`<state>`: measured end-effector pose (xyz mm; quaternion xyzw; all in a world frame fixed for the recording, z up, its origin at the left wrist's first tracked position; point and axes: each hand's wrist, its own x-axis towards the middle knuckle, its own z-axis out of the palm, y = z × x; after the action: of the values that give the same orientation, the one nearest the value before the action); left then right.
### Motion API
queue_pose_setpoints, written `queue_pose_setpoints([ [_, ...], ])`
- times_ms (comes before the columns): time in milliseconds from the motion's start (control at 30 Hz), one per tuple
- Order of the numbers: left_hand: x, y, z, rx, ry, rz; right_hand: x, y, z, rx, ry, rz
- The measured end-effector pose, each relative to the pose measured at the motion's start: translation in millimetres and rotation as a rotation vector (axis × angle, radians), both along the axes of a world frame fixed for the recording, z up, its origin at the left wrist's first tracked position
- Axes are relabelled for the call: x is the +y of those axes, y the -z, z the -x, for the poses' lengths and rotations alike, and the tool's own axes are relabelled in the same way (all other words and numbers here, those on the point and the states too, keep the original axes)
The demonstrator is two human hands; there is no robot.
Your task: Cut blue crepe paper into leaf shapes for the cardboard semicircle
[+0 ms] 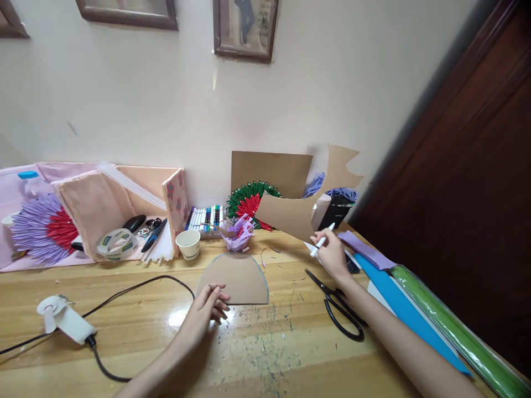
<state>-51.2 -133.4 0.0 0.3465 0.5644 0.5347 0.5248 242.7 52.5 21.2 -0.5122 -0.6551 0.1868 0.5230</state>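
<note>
A semicircular piece of brown cardboard [236,279] lies on the table, its curved edge marked in blue. My left hand [208,305] is at its lower left corner, fingers loosely bent and apart, gripping nothing. Between the fingers of my right hand [331,251] is a white marker [322,240], held at a slant. Just beyond that hand stands a cut cardboard scrap [286,215] with curved edges; whether the fingers touch it I cannot tell. Black scissors [336,301] lie on the table, partly under my right forearm.
Behind are a paper cup [188,247], a set of markers [205,218], a purple bowl of scraps [237,235] and a green-red fan ornament [253,200]. Left stand a pink box organizer [176,204] and a white corded device [68,320]. Blue sheets [406,304] and a green roll [448,326] lie right.
</note>
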Motion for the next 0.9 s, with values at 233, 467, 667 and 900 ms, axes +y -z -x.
queue_pose_setpoints([
  [233,-7.0,4.8,-5.1,0.046,0.079,-0.020,54.2,16.1,58.6,-0.053,-0.101,0.010],
  [467,-5.0,0.5,28.2,0.860,-0.007,-0.187,71.8,33.7,63.5,-0.157,-0.175,0.091],
  [667,5.7,7.0,39.1,1.198,0.063,-0.073,37.0,23.2,66.7,-0.147,-0.088,0.005],
  [900,5.6,8.9,33.6,1.050,0.041,-0.137,-53.8,29.7,75.8,-0.221,-0.433,0.268],
])
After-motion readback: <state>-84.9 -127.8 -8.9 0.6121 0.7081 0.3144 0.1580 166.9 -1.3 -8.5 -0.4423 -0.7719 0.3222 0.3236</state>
